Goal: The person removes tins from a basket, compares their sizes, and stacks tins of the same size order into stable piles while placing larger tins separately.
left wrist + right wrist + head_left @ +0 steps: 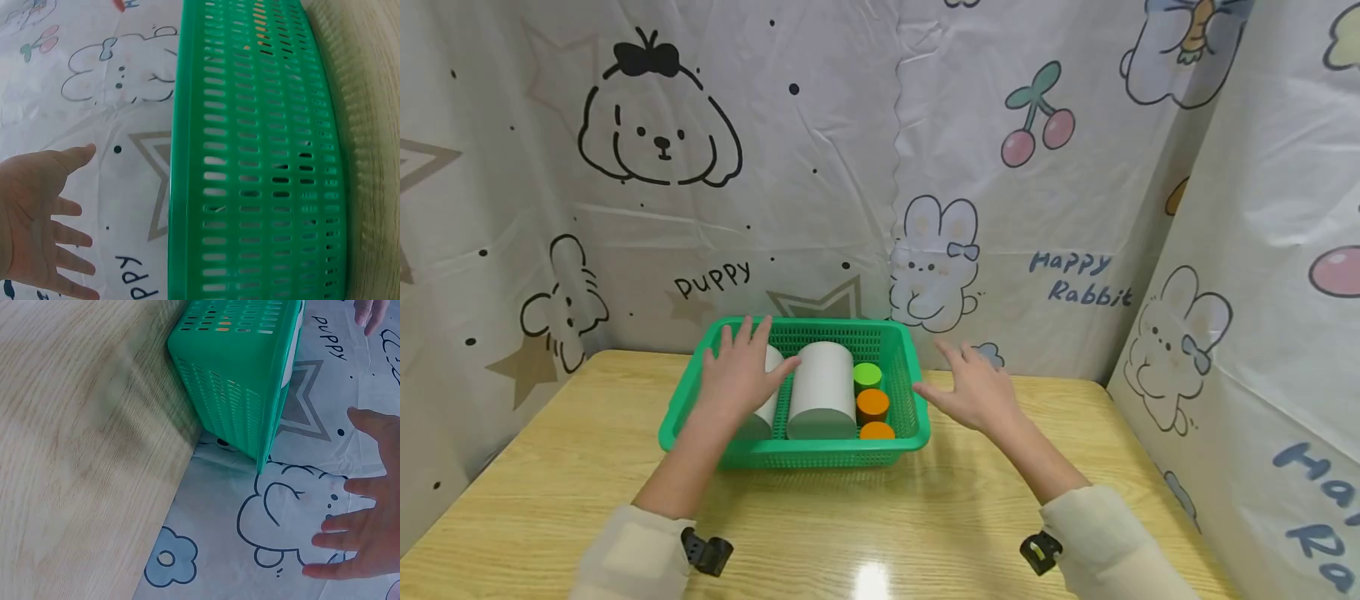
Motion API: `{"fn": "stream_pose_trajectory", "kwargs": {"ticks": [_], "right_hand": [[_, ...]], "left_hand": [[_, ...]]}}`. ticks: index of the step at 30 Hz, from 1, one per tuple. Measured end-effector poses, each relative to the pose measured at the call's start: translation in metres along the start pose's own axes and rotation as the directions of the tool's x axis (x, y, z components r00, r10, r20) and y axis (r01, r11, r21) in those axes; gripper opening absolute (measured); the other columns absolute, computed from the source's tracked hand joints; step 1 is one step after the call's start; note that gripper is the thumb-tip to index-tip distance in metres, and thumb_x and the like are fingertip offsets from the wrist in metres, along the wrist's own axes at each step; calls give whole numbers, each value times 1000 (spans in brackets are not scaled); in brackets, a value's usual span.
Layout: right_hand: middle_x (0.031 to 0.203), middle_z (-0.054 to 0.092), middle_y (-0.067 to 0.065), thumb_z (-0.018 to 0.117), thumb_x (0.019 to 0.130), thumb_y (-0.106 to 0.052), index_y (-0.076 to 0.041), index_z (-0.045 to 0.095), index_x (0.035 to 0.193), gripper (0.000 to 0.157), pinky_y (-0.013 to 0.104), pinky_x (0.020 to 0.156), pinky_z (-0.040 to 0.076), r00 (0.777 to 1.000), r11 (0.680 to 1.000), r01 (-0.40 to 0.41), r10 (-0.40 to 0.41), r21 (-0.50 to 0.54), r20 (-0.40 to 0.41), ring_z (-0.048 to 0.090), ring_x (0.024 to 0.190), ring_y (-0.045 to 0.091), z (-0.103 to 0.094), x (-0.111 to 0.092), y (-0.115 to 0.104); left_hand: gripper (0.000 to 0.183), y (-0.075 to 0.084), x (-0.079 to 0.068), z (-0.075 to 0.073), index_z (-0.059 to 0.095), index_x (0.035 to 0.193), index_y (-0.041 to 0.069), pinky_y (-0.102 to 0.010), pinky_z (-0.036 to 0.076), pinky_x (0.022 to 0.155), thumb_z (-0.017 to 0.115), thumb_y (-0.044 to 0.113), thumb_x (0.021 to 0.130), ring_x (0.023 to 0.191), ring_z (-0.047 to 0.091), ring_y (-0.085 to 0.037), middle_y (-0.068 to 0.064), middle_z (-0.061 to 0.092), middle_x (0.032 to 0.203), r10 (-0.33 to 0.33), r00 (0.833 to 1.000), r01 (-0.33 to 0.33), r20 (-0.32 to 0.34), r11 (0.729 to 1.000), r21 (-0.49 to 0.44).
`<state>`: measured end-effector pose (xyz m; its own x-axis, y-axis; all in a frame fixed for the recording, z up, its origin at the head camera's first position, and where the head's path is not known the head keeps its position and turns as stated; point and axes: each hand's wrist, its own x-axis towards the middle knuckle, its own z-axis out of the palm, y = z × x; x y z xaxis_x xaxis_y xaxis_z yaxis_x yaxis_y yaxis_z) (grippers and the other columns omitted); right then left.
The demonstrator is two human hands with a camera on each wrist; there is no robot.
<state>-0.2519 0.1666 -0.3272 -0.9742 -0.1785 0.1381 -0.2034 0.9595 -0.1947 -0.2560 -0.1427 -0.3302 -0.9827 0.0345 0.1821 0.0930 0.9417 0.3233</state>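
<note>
A green plastic basket (820, 447) with slotted walls stands at the back of the table. Inside it lie two white cylinders (823, 392), the left one partly hidden by my left hand (739, 373). Along the basket's right side sit a green-topped round piece (867, 376) and two orange-topped ones (872, 405). My left hand hovers over the basket's left part with fingers spread, holding nothing. Just beyond the right rim, my right hand (973, 390) is raised with fingers spread, also holding nothing. In the right wrist view, a gap shows between the right hand (365, 512) and the basket (219, 394).
The basket rests on a light wooden table (820, 525). Behind it and at both sides hang white curtains (820, 192) printed with cartoon animals, stars and cherries. A dark strap device (706, 552) is on the left wrist and another (1041, 552) on the right.
</note>
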Motion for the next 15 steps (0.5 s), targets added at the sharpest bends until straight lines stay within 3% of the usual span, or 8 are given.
{"fn": "stream_pose_trajectory", "kwargs": {"ticks": [6,11,15], "right_hand": [[136,51,16,59,83,-56,-14,46,138,71,54,92,44,997,998,53,-51,35,-52,50,121,38,1,0,-1],[133,55,12,64,82,-50,-13,52,133,65,51,91,45,998,993,57,-52,107,-46,52,120,33,4,1,-5],[132,57,8,67,81,-46,-12,55,130,61,48,93,45,998,985,56,-52,164,-27,53,120,30,7,1,-6]], "left_hand": [[74,-15,-2,-7,26,146,0,-70,28,96,51,45,93,132,27,-50,-29,29,146,20,998,-21,-51,999,-31],[70,-33,-2,-9,31,142,-4,-65,37,89,49,44,93,124,37,-52,-30,36,140,-11,997,6,-81,998,-66],[69,-48,-2,-10,32,140,-6,-64,35,92,48,43,94,122,36,-53,-34,38,136,-34,996,25,-83,994,-110]]}}
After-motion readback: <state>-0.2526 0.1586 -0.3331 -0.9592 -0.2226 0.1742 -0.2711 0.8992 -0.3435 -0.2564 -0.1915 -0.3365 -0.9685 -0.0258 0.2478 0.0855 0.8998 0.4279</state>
